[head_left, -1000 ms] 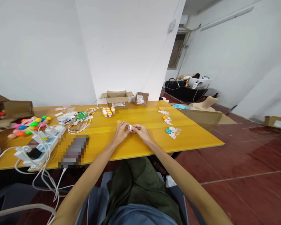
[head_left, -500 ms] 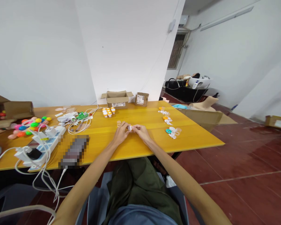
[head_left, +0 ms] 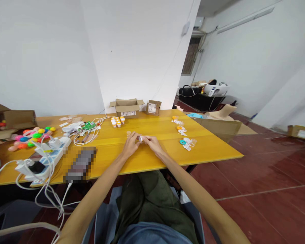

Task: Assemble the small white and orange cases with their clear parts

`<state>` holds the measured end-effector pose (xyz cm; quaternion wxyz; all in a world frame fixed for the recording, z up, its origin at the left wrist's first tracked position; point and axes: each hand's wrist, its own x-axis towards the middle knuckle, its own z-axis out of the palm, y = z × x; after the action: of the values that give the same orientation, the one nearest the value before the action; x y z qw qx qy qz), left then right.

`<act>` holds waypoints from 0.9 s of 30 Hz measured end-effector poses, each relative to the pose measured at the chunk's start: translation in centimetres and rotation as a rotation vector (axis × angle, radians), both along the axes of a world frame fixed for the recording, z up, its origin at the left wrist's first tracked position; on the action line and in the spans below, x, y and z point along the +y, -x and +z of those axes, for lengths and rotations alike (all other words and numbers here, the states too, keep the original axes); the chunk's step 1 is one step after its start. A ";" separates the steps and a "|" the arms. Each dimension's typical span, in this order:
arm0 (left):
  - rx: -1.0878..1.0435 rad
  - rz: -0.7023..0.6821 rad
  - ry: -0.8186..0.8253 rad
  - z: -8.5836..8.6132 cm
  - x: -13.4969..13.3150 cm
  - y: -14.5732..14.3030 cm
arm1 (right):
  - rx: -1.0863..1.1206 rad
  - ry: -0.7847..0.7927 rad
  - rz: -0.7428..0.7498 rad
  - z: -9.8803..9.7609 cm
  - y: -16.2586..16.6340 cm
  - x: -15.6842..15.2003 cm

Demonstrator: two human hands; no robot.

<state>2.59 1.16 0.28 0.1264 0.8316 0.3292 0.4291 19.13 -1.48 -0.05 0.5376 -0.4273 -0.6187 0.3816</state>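
Observation:
Near the middle of the yellow table (head_left: 152, 154), my left hand (head_left: 132, 143) and my right hand (head_left: 152, 143) meet around a small white plastic part (head_left: 141, 138). The fingers of both are closed on it and cover most of it, so its exact kind is hidden. Just beyond my left fingers stands a small clear cup (head_left: 128, 133). Farther back sits a group of white jars with orange lids (head_left: 117, 121). To the right lie three small heaps of parts: a teal ring with white pieces and a clear cup (head_left: 192, 142), and two orange-and-white heaps (head_left: 181, 130).
Two cardboard boxes, an opened one (head_left: 127, 110) and a smaller one (head_left: 153, 107), stand at the wall. On the left are a power strip (head_left: 58, 152) with tangled white cables, a blurred-out phone (head_left: 80, 164), colourful balls (head_left: 37, 135) and small packets (head_left: 73, 127).
Both hands stay in almost the same place. The white part between the fingers shows at a slightly different angle.

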 end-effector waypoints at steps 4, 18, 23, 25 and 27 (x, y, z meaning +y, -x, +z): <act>0.032 -0.001 -0.005 -0.2 0.1 0.1 | -0.032 0.008 -0.020 0.0 0.1 0.0; 0.002 -0.028 -0.031 0.3 -0.1 -0.1 | -0.014 0.039 -0.039 0.2 0.4 -0.2; -0.068 -0.044 0.023 -0.2 0.5 -0.2 | 0.033 0.032 -0.021 0.3 0.3 -0.3; -0.099 -0.035 0.047 -0.2 0.5 -0.4 | 0.039 0.034 -0.032 0.2 0.2 -0.3; -0.121 -0.020 0.072 0.0 0.3 -0.5 | 0.050 0.031 -0.036 0.2 0.2 -0.3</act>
<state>3.05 1.43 0.25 0.1801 0.8023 0.3280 0.4651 18.97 -1.80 0.18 0.5527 -0.4370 -0.5914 0.3922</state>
